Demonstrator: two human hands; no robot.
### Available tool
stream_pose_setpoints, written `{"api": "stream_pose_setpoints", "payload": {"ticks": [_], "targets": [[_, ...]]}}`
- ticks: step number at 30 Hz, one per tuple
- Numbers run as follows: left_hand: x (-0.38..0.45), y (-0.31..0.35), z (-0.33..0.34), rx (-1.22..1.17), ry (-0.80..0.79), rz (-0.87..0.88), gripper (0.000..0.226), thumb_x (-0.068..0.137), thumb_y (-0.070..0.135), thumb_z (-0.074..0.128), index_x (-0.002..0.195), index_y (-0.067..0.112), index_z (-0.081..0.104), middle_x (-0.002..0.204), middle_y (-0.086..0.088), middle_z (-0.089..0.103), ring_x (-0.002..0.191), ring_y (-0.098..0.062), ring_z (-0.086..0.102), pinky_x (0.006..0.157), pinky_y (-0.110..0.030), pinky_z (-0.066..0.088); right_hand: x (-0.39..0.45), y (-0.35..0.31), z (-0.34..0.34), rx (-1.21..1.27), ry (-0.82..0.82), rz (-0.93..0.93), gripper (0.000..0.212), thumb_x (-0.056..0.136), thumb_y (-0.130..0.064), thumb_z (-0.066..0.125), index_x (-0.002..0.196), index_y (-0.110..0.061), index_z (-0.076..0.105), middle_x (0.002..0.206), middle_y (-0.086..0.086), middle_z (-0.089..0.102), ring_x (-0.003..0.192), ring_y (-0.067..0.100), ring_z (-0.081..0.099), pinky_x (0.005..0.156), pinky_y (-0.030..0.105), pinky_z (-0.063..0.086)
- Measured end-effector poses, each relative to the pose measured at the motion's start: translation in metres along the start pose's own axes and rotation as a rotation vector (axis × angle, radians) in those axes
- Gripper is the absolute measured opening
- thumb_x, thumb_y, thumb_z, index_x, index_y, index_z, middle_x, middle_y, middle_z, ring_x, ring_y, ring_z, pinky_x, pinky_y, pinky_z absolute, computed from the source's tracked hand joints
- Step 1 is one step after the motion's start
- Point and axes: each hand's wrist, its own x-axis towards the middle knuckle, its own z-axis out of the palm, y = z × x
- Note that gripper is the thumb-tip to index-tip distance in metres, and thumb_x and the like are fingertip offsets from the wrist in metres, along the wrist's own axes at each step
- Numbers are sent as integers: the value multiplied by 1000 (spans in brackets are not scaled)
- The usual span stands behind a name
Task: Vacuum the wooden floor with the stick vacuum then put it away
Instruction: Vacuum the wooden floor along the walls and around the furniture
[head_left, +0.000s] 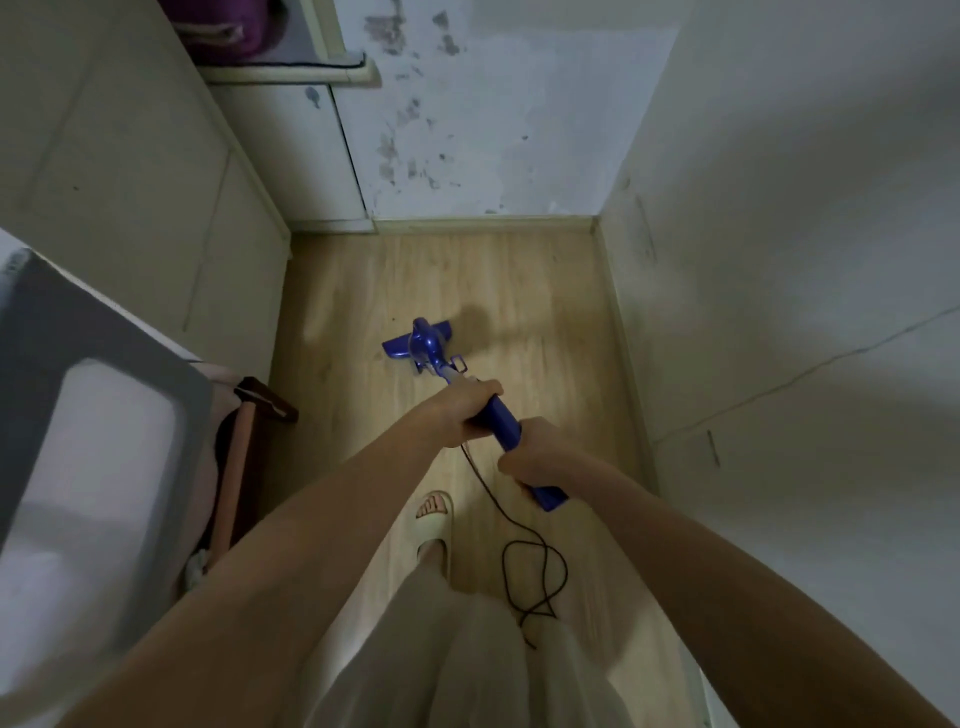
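You are gripping the rigid, seemingly light stick vacuum (498, 421) at frame centre, left hand (470, 410) and right hand (535, 454) both wrapping its handle, its head resting on the wooden floor (519, 291).

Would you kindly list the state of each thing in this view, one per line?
Vacuum: tilted, head flat on the floor, held by both hands.
Left hand: curled round the blue body, lower down.
Right hand: curled round the upper grip.
Cord: slack, looped on the floor beside the foot.
Floor: bare wood ahead of the head.
Slipper: worn on the foot, flat on the floor.
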Motion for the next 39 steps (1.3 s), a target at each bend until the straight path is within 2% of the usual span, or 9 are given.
{"api": "stream_pose_setpoints", "payload": {"ticks": [2,5,8,18,23,29,34,36,39], "targets": [[12,20,-16,-3,-7,20,17,94,8,54,88,13,39,85,-12,51,73,-21,54,87,-39,51,19,-22,-3,-4,-1,-2,24,87,-8,59,108,-9,48,73,3,55,56,13,55,50,23,47],[30,53,-37,0,7,60,14,95,9,53,96,10,38,82,-12,51,70,-21,54,73,-36,53,50,-56,-9,20,-5,2,24,88,-7,57,110,-8,47,72,3,54,51,12,53,39,19,40],[51,86,-54,-7,37,67,20,95,9,54,106,10,37,82,-12,52,68,-21,54,62,-33,52,82,-86,-15,20,0,-2,27,88,-8,58,113,-7,47,74,2,53,52,10,52,39,18,38],[107,158,-96,2,14,26,15,94,10,58,88,11,44,81,-12,55,72,-22,56,82,-38,54,158,-146,-26,74,28,13,28,87,-7,58,110,-11,44,78,3,54,51,14,55,43,23,44],[127,178,-105,7,13,55,13,94,12,57,93,10,44,80,-11,55,69,-21,56,72,-34,54,182,-164,-35,49,38,12,34,87,-8,59,118,-7,46,78,2,52,50,11,53,37,18,39],[133,184,-110,-13,25,45,12,94,12,58,89,10,47,80,-10,55,69,-21,57,73,-34,54,188,-170,-35,45,50,6,29,87,-9,59,112,-10,45,77,1,52,49,11,52,36,16,37],[118,160,-102,2,-12,-3,13,93,13,60,92,7,49,83,-12,58,72,-22,59,78,-36,55,165,-146,-22,-10,102,-10,27,85,-7,60,105,-13,43,79,-2,49,58,11,49,49,22,41],[107,147,-95,-24,-16,-17,12,93,11,60,91,6,49,82,-12,57,73,-23,59,80,-37,55,151,-135,-16,-5,104,-10,30,86,-5,60,110,-12,44,87,2,51,60,12,49,50,23,42],[84,125,-84,-42,-5,-23,10,93,10,59,92,5,51,83,-12,57,73,-22,59,70,-33,54,124,-118,-9,-43,117,-35,35,87,-4,59,119,-9,46,94,3,51,67,12,49,53,21,40]]}}
